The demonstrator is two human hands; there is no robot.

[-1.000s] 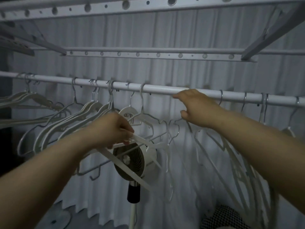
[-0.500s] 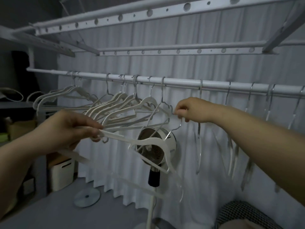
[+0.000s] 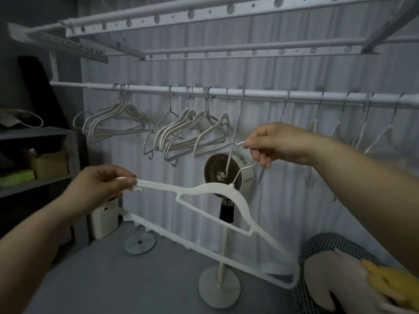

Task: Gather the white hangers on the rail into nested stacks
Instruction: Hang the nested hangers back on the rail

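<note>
I hold one white hanger off the rail, tilted in front of me. My left hand pinches its left shoulder tip, and my right hand grips its metal hook. The white rail runs across the view above my hands. On its left part hang nested stacks of white hangers, with another group further right. Single hangers hang spaced out along the right part, edge-on. One thin hanger hangs just left of my right hand.
A standing fan on a round base is behind the held hanger. Perforated rack bars run overhead. Shelves with boxes stand at the left, a white bin beside them. A checked cushion lies at bottom right.
My hands have drawn back and down from the rail with the hanger, now fully free of it. The view has pulled away, showing more floor and shelves.
</note>
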